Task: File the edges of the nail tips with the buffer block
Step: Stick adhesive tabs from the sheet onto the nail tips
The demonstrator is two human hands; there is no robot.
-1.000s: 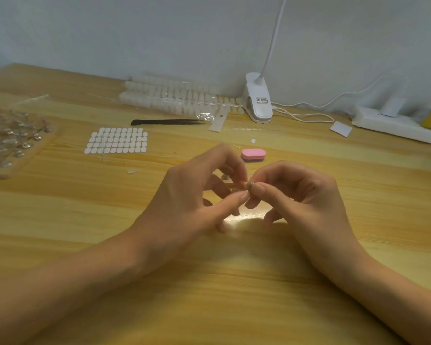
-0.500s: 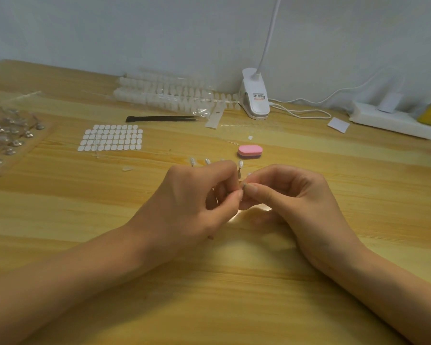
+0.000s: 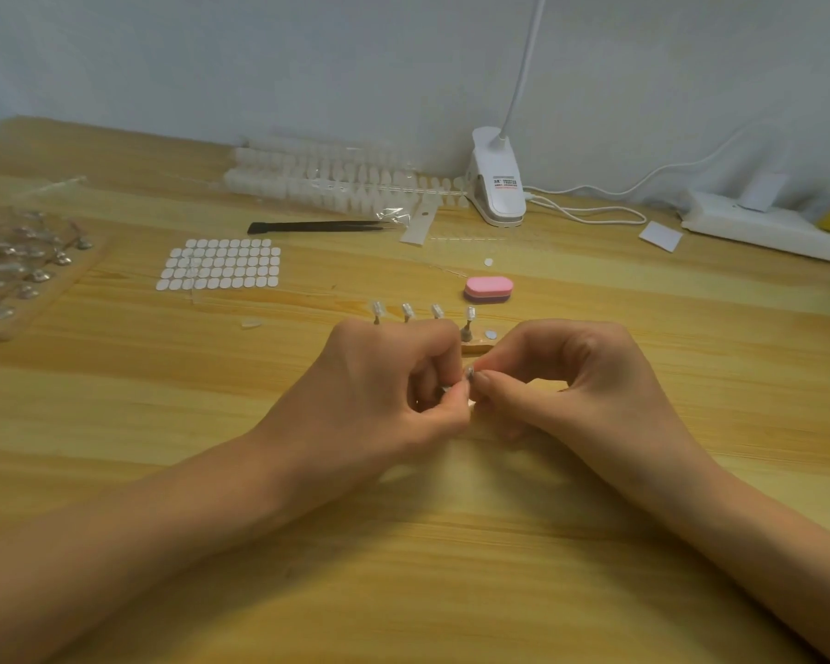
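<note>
The pink buffer block (image 3: 488,289) lies on the wooden table, untouched, just beyond my hands. My left hand (image 3: 394,395) and my right hand (image 3: 561,381) meet fingertip to fingertip at the table's middle. Together they pinch a small clear nail tip on a holder (image 3: 469,376); most of it is hidden by my fingers. Behind my left hand a small wooden stand (image 3: 475,348) carries several clear nail tips on pegs (image 3: 469,314), partly hidden by my knuckles.
A sheet of white adhesive dots (image 3: 219,263), black tweezers (image 3: 317,227) and rows of nail tips (image 3: 327,184) lie further back. A wooden board of holders (image 3: 25,270) sits at far left. A clip lamp (image 3: 497,184), cable and power strip (image 3: 767,225) line the wall.
My view has dipped, so my hands sit lower and the stand with nail tips now shows behind them. Both hands have closed tighter around the small piece.
</note>
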